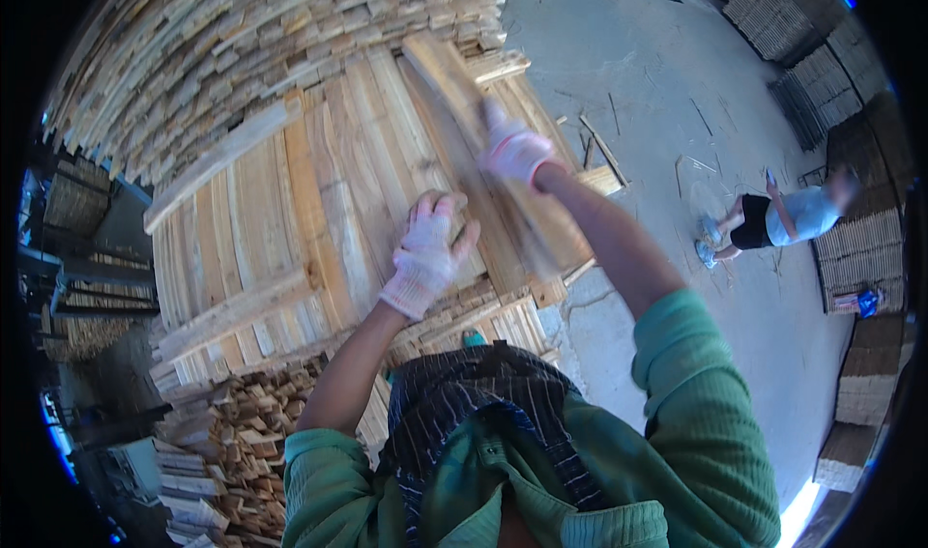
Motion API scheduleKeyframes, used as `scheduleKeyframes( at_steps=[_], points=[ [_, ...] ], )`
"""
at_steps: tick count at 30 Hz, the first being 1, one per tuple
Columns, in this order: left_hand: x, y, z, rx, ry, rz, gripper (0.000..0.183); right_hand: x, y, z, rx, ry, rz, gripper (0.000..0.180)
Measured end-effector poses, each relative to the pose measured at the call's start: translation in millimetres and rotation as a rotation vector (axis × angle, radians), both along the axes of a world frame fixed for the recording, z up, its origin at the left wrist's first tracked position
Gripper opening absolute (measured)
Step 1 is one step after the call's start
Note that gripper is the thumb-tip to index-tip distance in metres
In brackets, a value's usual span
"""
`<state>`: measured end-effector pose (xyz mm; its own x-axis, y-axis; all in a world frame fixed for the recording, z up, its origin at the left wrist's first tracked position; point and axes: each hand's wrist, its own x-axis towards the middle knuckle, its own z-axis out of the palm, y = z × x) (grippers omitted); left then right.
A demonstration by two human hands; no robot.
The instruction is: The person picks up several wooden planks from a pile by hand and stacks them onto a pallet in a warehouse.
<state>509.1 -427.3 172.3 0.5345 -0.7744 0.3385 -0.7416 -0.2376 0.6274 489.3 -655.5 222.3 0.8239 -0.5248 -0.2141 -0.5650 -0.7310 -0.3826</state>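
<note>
My left hand (429,247), in a whitish knitted glove, rests over the layer of wooden boards (362,142) in front of me, fingers bent; whether it grips anything is unclear. My right hand (513,146), gloved alike and blurred, is farther right at the edge of a loose wooden board (449,80) lying at a slant over the others. Its fingers are too blurred to tell their hold. More blurred boards lie below that hand. Crosswise wooden battens (225,164) lie over the boards at the left.
A tall stack of planks (290,33) rises behind the boards. Short wood pieces (254,432) are heaped at lower left. Wood scraps (605,149) litter the concrete floor (638,62). Another person (790,214) stands at the right, near stacks of slats (863,258) along the wall.
</note>
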Motion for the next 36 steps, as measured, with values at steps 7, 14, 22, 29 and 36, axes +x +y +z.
scheduleKeyframes(
  at_steps=[7, 14, 22, 29, 36],
  points=[
    [-61, 124, 10, 0.053, 0.014, 0.095, 0.053, -52, -93, -20, -0.129, 0.1, -0.058, 0.085],
    [-94, 59, -1, 0.073, -0.273, -0.083, 0.091, -17, -18, -51, -0.029, -0.128, -0.044, 0.084],
    [-128, -42, -45, 0.1, -0.509, -0.175, 0.113, -36, -53, -35, 0.068, -0.192, 0.039, 0.079],
    [-123, -41, -31, 0.139, -0.484, -0.229, 0.106, -69, -106, -47, 0.068, -0.223, -0.034, 0.06],
    [-113, -43, -24, 0.202, -0.494, -0.193, 0.099, -32, -87, -86, 0.056, -0.295, -0.098, 0.04]
  ],
)
